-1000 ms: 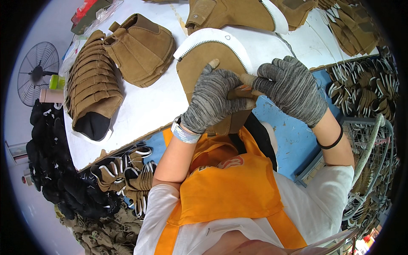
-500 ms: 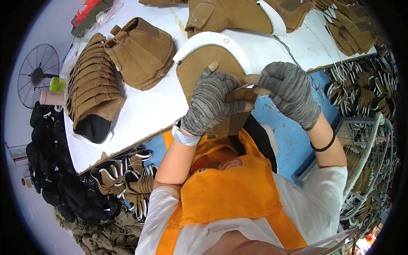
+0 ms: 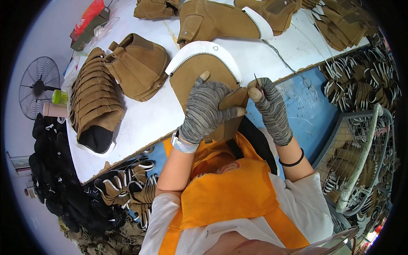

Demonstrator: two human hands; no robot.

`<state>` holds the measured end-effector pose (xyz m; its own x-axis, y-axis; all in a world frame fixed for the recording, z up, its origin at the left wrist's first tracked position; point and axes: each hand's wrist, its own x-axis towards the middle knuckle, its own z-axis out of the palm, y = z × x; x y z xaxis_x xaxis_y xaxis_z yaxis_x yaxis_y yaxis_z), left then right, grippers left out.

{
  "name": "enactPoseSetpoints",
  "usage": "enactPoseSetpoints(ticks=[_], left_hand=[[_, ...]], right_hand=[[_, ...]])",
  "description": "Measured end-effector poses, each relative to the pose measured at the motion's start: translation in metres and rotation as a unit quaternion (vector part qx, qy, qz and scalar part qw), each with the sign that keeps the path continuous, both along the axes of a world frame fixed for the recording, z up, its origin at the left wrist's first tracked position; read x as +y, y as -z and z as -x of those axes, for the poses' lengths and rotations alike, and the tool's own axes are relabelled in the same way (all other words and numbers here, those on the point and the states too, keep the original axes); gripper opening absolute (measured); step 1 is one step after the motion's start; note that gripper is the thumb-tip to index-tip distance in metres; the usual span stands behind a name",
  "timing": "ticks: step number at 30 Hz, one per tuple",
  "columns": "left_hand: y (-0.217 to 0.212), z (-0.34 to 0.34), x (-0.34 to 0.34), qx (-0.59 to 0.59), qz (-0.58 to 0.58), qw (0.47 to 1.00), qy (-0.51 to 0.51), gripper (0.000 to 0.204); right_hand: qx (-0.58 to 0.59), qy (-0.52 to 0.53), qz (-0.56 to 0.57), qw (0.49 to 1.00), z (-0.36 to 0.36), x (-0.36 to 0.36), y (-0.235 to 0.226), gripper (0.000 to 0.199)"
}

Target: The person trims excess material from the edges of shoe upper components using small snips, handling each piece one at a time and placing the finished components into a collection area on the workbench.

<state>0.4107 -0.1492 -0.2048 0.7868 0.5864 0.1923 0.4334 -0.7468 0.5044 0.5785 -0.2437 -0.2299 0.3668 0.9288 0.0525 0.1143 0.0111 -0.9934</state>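
My left hand (image 3: pixel 205 111), in a grey knit glove with bare fingertips, grips a brown shoe upper (image 3: pixel 204 66) at the table's near edge. The upper has a white curved rim with dark zigzag stitching around its toe, and the fingers fold part of its side edge up. Just right of that edge is my right hand (image 3: pixel 272 111), gloved the same way, thumb and fingers pinched together. A thin, dark needle (image 3: pixel 256 78) sticks up from this pinch. Any thread on it is too fine to make out.
On the white table (image 3: pixel 146 117) lie a row of overlapped brown uppers (image 3: pixel 95 91), a brown stack (image 3: pixel 138 68) and a stitched upper (image 3: pixel 212 21). A wire cart (image 3: pixel 355 161) stands at right, with piled shoe parts beyond. At left are a fan (image 3: pixel 39 87) and black bundles (image 3: pixel 55 170).
My right hand has drawn back a little from the upper and turned upright, the needle now showing above its fingertips. My left hand keeps its hold on the upper.
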Motion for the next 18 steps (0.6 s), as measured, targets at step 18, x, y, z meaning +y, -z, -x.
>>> enactPoseSetpoints(ticks=[18], left_hand=[[0.006, 0.020, -0.051, -0.197, -0.328, 0.907, -0.178, 0.079]], right_hand=[[-0.125, -0.024, -0.074, 0.989, -0.003, -0.009, -0.004, 0.035]])
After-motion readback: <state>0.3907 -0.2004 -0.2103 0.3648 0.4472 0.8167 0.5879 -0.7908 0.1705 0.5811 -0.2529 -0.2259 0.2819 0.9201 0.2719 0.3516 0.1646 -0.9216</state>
